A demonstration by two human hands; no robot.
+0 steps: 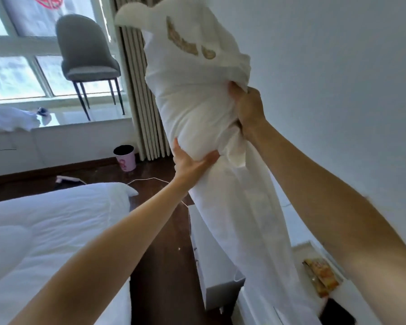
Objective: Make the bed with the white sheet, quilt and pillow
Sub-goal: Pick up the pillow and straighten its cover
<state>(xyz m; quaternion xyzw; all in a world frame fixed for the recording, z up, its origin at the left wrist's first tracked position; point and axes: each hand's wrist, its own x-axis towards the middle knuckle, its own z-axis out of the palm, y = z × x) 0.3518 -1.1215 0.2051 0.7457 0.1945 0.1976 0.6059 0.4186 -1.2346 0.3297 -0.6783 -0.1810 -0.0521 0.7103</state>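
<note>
While the soft white pillow in its loose cotton case with gold embroidery [192,90] is held upright in the air beside the bed's white quilt [45,231], the left hand [190,163] cups its lower bulge, fingers spread. Right hand [246,109] pinches bunched case fabric. Light, floppy, compressible; probably best gripped at the case's open edge, since the filling slumps.

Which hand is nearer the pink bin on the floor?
Left. The left hand cups the pillow just right of the pink bin; the right hand grips the pillowcase higher, farther right.
</note>
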